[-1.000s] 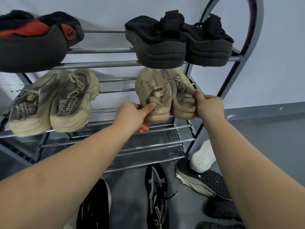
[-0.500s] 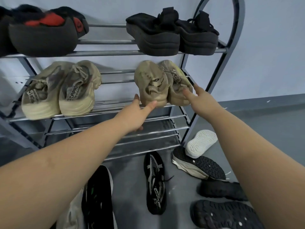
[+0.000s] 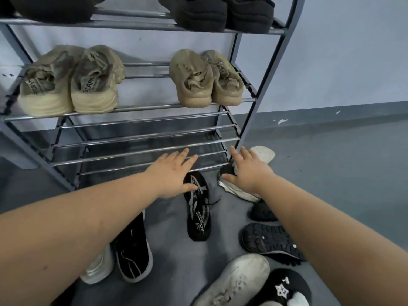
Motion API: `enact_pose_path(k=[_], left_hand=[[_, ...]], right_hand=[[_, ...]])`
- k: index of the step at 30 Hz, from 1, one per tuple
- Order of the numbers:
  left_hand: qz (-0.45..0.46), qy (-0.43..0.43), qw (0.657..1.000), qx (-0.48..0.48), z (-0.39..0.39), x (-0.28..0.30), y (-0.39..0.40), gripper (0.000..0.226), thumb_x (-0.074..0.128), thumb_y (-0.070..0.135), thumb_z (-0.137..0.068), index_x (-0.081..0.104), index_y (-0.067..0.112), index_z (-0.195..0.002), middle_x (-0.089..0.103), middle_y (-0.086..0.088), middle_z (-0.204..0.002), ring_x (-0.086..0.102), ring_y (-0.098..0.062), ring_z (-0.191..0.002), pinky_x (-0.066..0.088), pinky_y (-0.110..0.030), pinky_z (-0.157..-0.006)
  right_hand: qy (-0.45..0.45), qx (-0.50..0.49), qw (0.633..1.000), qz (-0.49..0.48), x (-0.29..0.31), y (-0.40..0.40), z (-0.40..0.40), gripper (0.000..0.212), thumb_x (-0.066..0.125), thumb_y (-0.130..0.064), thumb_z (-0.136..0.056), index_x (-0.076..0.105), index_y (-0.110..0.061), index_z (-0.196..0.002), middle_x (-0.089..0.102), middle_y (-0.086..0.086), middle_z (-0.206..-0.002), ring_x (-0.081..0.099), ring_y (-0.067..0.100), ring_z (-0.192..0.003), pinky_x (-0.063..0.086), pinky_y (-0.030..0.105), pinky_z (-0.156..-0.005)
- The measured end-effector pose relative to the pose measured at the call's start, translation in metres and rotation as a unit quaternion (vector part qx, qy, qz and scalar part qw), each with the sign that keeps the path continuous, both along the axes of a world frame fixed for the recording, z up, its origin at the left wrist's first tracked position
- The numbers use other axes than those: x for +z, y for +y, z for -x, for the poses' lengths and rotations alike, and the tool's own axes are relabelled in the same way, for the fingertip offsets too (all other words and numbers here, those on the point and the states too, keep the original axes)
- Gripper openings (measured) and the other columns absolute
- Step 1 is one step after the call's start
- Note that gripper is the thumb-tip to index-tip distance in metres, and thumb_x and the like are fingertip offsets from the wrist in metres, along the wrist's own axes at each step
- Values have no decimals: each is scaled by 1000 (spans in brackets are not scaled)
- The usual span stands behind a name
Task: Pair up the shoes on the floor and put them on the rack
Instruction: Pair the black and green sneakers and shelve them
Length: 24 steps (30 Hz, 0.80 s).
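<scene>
Both hands are spread and hold nothing: the left hand (image 3: 171,175) hovers over a black knit shoe (image 3: 198,208) on the floor (image 3: 331,173), the right hand (image 3: 247,168) over an overturned shoe (image 3: 237,188) beside the rack (image 3: 141,140). With shoes jumbled sole-up, a mismatched pair could easily be picked up.
</scene>
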State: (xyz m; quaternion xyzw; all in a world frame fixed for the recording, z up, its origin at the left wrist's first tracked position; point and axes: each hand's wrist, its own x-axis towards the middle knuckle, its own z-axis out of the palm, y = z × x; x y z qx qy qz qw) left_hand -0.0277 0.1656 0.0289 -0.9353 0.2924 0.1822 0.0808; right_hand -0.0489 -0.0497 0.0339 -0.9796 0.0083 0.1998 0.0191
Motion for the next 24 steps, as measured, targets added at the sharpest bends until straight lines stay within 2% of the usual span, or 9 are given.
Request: enact_pose_path(k=[4,8,12,18,24], left_hand=[[-33,36,999,-7,14,-13,-1,83,28,64,-91,-11,22,-150,-12,-10,-159,0,-26,-148,3,-41,-121],[-78,33,996,-29,16,-25,6,81,25,64,-92,-9,20,-151,-11,-9,-159,-1,-26,-148,1,-41,-121],[-70,60,995,25,22,-54,19,82,26,63,-92,-7,18,-151,-9,-11,-159,-1,-28,-147,0,-43,-120],[-85,138,986,44,53,-110,44,80,25,61,-94,-11,16,-151,-12,-12,-159,-4,-28,-147,-1,-44,-120],[-97,130,986,31,52,-127,48,80,28,58,-95,-7,13,-151,-10,-16,-158,-1,-31,-147,0,-46,-119]], right_hand=[[37,27,999,18,-16,12,12,86,39,-59,-93,-10,-22,-153,-6,8,-161,-1,30,-148,20,47,-117],[61,63,995,35,-30,25,15,86,39,-58,-93,-9,-21,-153,-4,9,-161,1,30,-148,21,47,-117],[92,92,990,50,-46,40,16,86,41,-57,-93,-8,-21,-153,-4,10,-161,2,31,-148,21,48,-117],[123,137,981,60,-79,63,19,84,42,-56,-93,-2,-19,-154,5,9,-160,10,30,-147,25,46,-113],[168,115,976,71,-98,58,20,83,43,-56,-92,2,-19,-154,12,10,-159,16,30,-145,28,45,-112]])
